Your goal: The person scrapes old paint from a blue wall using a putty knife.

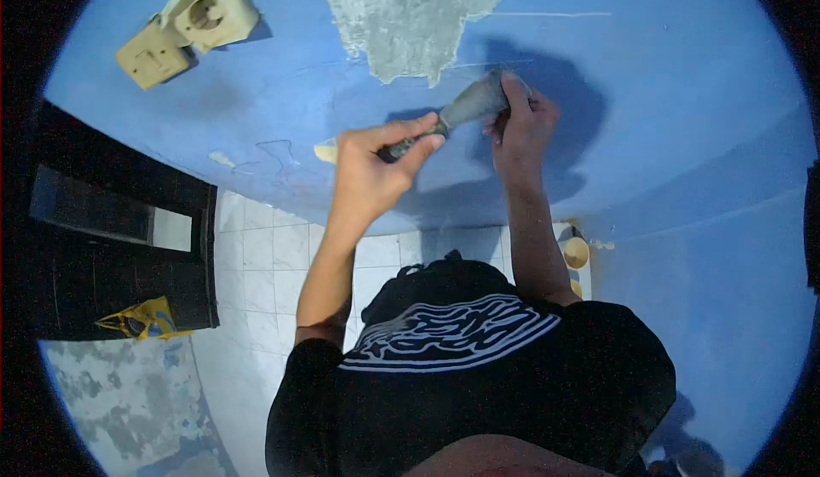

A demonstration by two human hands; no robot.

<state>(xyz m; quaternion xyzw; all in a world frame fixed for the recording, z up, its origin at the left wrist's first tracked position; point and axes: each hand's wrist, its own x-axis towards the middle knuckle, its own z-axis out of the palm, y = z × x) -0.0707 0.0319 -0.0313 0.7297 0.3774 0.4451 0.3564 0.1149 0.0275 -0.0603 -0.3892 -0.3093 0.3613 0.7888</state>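
Observation:
A putty knife (pixel 475 104) is held between both hands in front of the blue wall (pixel 683 41). My left hand (pixel 380 157) is closed round its dark handle, thumb and forefinger near the base of the blade. With thumb and fingers, my right hand (pixel 523 122) pinches the far end of the blade, hiding part of its edge. The blade is tilted, its wide end up and to the right. Just above it, a rough grey plaster patch (pixel 418 16) shows on the wall.
Two cream wall sockets (pixel 209 14) stick out at the upper left. White floor tiles (pixel 260 251) lie below. At the left are a dark piece of furniture (pixel 111 259) and a yellow bag (pixel 149 319). A round yellowish container (pixel 576 253) stands by the wall at right.

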